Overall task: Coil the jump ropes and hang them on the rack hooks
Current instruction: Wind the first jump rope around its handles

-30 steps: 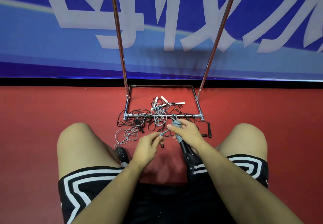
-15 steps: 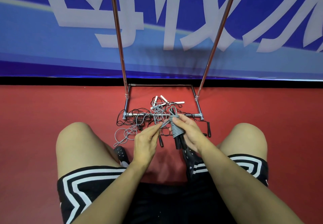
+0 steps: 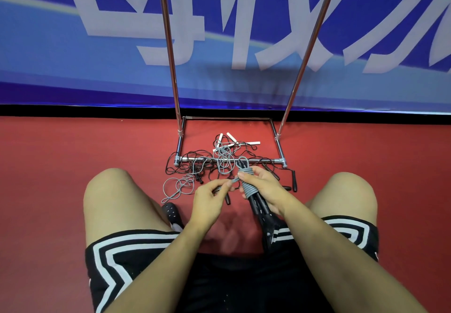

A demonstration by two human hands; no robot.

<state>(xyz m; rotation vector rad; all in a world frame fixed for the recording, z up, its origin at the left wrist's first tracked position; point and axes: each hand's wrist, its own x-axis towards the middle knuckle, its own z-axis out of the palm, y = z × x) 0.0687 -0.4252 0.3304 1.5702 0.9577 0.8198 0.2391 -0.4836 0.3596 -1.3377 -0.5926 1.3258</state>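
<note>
Head view: the grey rope [image 3: 247, 185] bundle is gripped by the right hand [image 3: 264, 188], its tail pinched by the left hand [image 3: 210, 199]; wraps are best kept tight and side by side.

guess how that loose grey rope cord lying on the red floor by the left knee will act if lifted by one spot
The loose grey rope cord will probably hang limp, since it lies in soft, irregular loops. It looks thin, so likely light. It may snag: its far end runs into the tangle of black cords at the metal rack base.

rope [image 3: 247, 184]: grey
handles [image 3: 259, 205]: black
floor [image 3: 73, 166]: red
shorts [image 3: 117, 259]: black, white stripes
banner [image 3: 73, 56]: blue, pale lettering
</note>
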